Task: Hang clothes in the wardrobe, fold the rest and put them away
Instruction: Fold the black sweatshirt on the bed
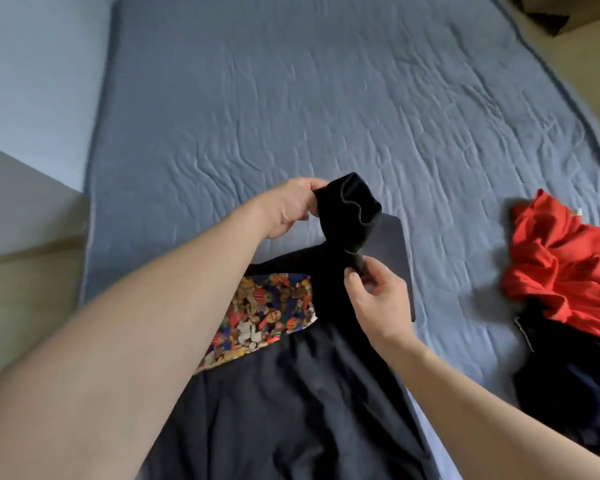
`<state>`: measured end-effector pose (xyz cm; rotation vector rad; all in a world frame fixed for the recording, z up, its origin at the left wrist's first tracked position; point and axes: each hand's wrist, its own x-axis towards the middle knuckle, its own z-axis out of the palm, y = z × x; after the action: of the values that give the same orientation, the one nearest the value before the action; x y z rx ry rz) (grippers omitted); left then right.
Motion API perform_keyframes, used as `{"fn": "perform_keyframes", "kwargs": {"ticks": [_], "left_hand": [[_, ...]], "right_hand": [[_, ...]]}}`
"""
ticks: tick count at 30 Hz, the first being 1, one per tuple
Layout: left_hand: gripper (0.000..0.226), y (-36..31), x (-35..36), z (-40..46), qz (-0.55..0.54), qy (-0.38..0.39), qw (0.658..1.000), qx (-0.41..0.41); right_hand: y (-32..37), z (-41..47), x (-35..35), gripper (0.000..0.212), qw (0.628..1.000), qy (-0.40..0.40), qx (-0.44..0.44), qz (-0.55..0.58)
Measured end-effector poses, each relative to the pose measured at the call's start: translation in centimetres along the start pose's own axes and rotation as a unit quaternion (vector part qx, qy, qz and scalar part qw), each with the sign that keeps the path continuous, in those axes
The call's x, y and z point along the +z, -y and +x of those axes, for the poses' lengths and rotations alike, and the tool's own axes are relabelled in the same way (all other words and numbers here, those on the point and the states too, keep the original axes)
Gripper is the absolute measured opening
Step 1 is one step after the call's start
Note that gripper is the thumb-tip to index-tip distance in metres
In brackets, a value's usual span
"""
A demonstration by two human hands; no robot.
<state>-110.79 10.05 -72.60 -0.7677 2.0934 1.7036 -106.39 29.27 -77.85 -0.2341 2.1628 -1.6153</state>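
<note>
Clearly both hands are busy with one black sleeve [349, 216] lifted above the bed [326, 98]: the left hand [290, 209] pinches the cuff end at its far edge, thumb and fingers curled onto the cloth, while the right hand [378, 299] pinches the same sleeve lower down, nearer the person. Both forearms reach forward from the bottom of the view, the left one long and nearly straight, the right one bent in at the wrist. The sleeve belongs to a dark garment [309, 393] spread on the bed on the person's side of the hands, with a bright patterned panel [267, 317] showing to the left of the right hand. It seems the sleeve is being straightened for folding or hanging. The risk, as I judge it, is that a light two-point pinch lets the cuff slip or twists the sleeve, spoiling the fold. Well to the right of the hands lies a red garment [561, 268] heaped on other dark clothes [568, 382], not yet dealt with.
</note>
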Motion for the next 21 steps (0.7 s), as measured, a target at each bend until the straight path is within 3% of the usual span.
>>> {"fn": "perform_keyframes", "kwargs": {"ticks": [9,11,14,16,19,21], "left_hand": [[0.037,16.1,-17.4,-11.9,-0.161,-0.048,0.984,-0.056],[0.035,20.9,-20.1,-14.4,-0.174,-0.076,0.979,-0.075],[0.039,28.5,-22.8,-17.2,-0.211,-0.170,0.956,-0.116],[0.042,33.6,-23.5,-18.3,-0.274,-0.247,0.916,-0.160],[0.029,39.0,-21.8,-18.4,-0.346,-0.270,0.864,-0.248],[0.058,40.4,-20.2,-17.0,-0.282,-0.299,0.866,-0.285]], "right_hand": [[1.4,-5.8,19.7,0.015,0.966,0.153,-0.108,-0.180],[0.4,-7.4,24.0,0.034,0.942,0.232,-0.126,-0.206],[-2.8,-8.9,28.3,0.068,0.872,0.324,-0.166,-0.328],[-5.1,-8.5,29.4,0.064,0.862,0.263,-0.152,-0.405],[-8.4,-6.6,28.9,0.056,0.855,0.167,-0.038,-0.490],[-9.5,-4.8,28.0,0.061,0.824,0.180,0.032,-0.537]]}}
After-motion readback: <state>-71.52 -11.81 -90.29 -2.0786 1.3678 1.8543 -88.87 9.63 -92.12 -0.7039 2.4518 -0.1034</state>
